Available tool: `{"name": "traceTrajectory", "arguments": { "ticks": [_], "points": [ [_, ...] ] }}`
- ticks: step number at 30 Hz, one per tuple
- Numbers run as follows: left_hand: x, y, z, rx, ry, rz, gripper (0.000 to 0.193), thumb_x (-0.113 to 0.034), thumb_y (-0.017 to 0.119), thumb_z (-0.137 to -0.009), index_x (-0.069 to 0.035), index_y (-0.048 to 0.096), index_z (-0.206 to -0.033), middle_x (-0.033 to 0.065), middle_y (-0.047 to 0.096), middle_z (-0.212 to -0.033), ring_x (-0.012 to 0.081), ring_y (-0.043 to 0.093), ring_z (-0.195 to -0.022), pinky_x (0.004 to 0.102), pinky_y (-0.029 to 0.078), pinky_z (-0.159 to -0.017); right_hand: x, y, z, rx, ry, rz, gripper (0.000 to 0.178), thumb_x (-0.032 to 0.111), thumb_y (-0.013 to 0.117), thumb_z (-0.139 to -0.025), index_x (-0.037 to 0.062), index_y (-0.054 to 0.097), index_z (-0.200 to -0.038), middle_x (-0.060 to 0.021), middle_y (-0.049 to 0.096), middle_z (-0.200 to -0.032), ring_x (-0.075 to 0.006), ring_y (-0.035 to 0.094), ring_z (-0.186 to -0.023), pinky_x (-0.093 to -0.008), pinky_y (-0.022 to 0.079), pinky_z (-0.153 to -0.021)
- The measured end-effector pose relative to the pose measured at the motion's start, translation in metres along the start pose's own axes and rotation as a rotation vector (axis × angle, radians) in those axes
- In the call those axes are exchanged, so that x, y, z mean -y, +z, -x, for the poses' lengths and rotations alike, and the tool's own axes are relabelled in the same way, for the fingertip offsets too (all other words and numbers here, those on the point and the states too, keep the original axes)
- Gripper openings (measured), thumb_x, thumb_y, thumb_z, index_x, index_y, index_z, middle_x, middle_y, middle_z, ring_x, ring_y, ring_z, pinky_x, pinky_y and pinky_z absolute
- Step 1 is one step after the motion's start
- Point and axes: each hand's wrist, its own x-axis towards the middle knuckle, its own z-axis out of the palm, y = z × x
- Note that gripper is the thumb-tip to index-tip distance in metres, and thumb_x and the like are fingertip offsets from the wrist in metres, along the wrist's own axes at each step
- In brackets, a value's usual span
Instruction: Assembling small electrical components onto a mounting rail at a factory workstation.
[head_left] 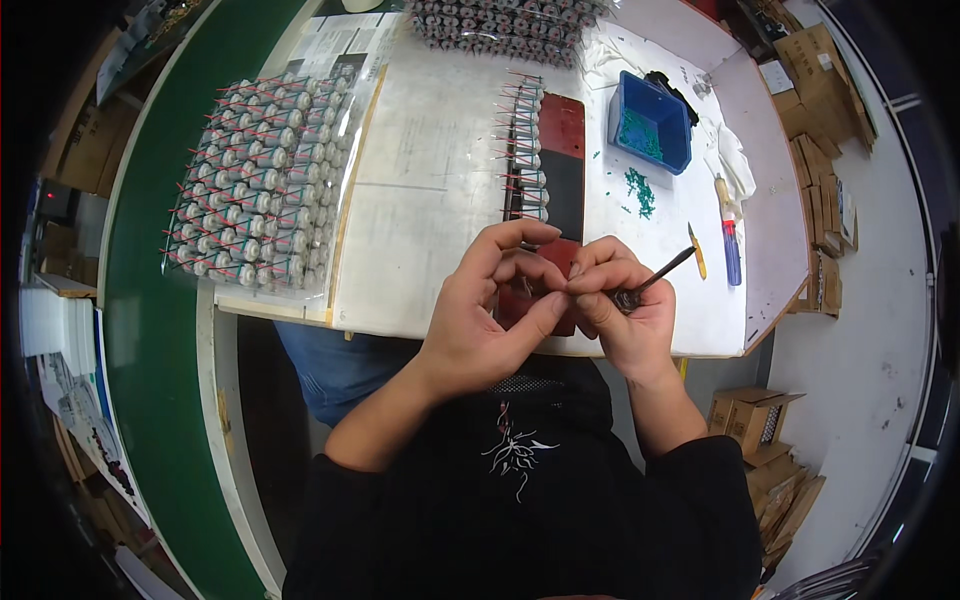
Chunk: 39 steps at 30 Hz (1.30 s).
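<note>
My left hand (492,305) and my right hand (632,312) meet above the front edge of the table, fingertips touching. The left thumb and index finger are pinched together; whatever lies between them is too small or hidden to make out. A slender dark tool (668,268) lies in the grip of my right hand, sticking out up and to the right; its exact kind does not show. Behind the hands stands a row of small white-ended cylindrical parts with red and green wires (530,150), beside a dark red and black block (562,165).
On the left, a clear plastic tray (335,270) carries many wired cylinders (250,185); another batch (510,30) sits at the back. A blue bin (650,125) holds green bits, with more green pieces (640,192) spilled nearby. A yellow knife (697,250) and blue-handled screwdriver (733,255) lie right.
</note>
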Motion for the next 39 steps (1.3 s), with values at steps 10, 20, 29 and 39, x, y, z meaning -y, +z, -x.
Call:
{"name": "traceTrajectory", "arguments": {
  "ticks": [10, 20, 29, 39],
  "points": [
    [0.004, -0.005, 0.003, 0.093, -0.201, 0.434, 0.05, 0.004, 0.065, -0.097, -0.002, 0.038, -0.139, 0.0065, 0.066, -0.098, 0.0114, 0.066, -0.092, 0.0275, 0.057, -0.082, 0.002, -0.001, 0.007, 0.003, 0.029, -0.156, 0.016, -0.009, 0.076, -0.087, -0.002, 0.073, -0.102, -0.0108, 0.064, -0.109, -0.0142, 0.063, -0.094, -0.0249, 0.052, -0.082],
    [0.025, -0.018, 0.0, -0.123, 0.373, -0.808, 0.055, -0.006, 0.081, -0.081, -0.006, 0.057, -0.131, 0.0047, 0.072, -0.101, 0.0247, 0.067, -0.095, 0.0377, 0.05, -0.085, 0.007, -0.029, -0.027, 0.027, 0.316, 0.2, 0.003, 0.0, 0.072, -0.094, -0.002, 0.07, -0.096, -0.0067, 0.065, -0.105, -0.0072, 0.056, -0.073, -0.0191, 0.042, -0.057],
    [0.044, -0.018, -0.001, -0.09, 0.286, -0.763, 0.055, -0.008, 0.081, -0.08, -0.005, 0.058, -0.129, 0.005, 0.073, -0.097, 0.0255, 0.067, -0.096, 0.0391, 0.05, -0.087, 0.0, -0.032, -0.034, 0.219, 0.389, 0.464, 0.006, -0.001, 0.074, -0.092, -0.0034, 0.069, -0.094, -0.0026, 0.066, -0.097, -0.0077, 0.058, -0.079, -0.024, 0.048, -0.07],
    [0.045, -0.018, 0.0, -0.07, 0.248, -0.708, 0.057, -0.002, 0.083, -0.08, -0.002, 0.057, -0.13, 0.0117, 0.07, -0.108, 0.0251, 0.072, -0.099, 0.0367, 0.057, -0.087, 0.002, -0.027, -0.033, 0.196, 0.357, 0.569, 0.007, -0.001, 0.075, -0.091, -0.0033, 0.07, -0.096, -0.0032, 0.064, -0.089, -0.0102, 0.059, -0.078, -0.026, 0.048, -0.069]
  ]
}}
